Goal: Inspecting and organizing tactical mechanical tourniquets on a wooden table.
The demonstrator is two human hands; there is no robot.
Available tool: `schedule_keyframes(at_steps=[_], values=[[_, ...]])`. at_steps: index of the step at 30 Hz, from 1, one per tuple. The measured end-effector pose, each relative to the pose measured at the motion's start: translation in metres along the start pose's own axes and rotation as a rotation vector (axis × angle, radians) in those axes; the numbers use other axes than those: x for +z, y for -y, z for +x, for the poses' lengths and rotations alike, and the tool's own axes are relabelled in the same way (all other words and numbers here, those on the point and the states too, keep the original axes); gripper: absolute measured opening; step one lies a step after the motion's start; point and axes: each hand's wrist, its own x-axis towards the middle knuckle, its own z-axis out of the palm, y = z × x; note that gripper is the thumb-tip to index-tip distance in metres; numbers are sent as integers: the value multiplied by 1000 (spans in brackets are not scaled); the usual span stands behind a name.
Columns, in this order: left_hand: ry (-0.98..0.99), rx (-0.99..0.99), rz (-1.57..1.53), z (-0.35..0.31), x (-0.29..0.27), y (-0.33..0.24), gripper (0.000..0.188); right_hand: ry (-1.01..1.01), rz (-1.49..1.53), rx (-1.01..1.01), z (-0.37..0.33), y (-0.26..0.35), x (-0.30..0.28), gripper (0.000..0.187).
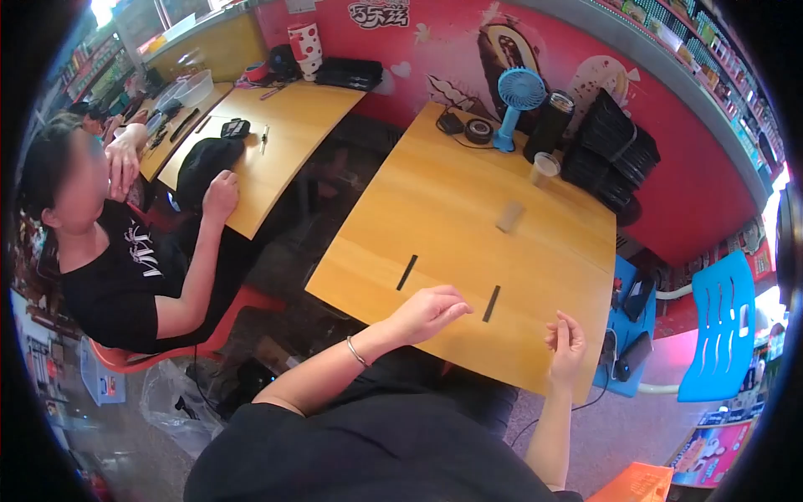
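Hands (431, 315), black strips (492, 304), lettered wall (355, 43)

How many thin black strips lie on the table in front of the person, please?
2: the left black strip, just beyond the left hand; the right black strip, between that hand and the right hand. Others could be hidden beneath.

A head-worn fisheye looks down onto the wooden table (435, 209) from close above.

The left hand (431, 313) is curling between two dark strips (407, 273) lying on the surface (452, 209) — the right hand (566, 345) is bending near its right edge — and a blue fan (520, 90) is standing behind.
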Motion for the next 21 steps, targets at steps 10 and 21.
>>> schedule_keyframes(at_steps=[10, 21], values=[[-105, -21, 21, -62, -36, 4, 16, 84, -101, 128, -54, -28, 71, 11], [-170, -83, -76, -76, -29, 33, 16, -49, -447, -12, -66, -49, 86, 13]])
